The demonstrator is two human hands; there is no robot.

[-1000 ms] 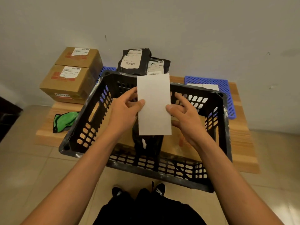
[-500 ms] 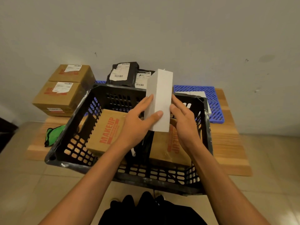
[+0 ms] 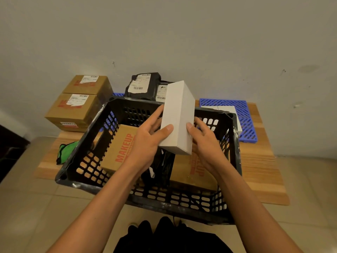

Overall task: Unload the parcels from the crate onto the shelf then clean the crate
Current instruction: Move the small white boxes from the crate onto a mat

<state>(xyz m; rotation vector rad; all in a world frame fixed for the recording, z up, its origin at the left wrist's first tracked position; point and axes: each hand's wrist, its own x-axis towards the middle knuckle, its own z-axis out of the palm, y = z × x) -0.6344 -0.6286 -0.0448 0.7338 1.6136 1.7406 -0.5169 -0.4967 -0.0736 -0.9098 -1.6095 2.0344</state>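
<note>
Whereas it faced flat a second ago, the white box [image 3: 177,117], pinched by left hand [image 3: 145,143] and right hand [image 3: 204,143], now tilts above the crate [image 3: 87,136], probably bound for the shelf [image 3: 262,161].

Left hand [image 3: 149,141], right hand [image 3: 204,141] gripping

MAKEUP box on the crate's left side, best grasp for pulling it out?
Grip the MAKEUP box across its two long side faces, coming from above. It leans tilted against the crate wall, top face exposed; the lower end is hidden behind the left hand.
</note>
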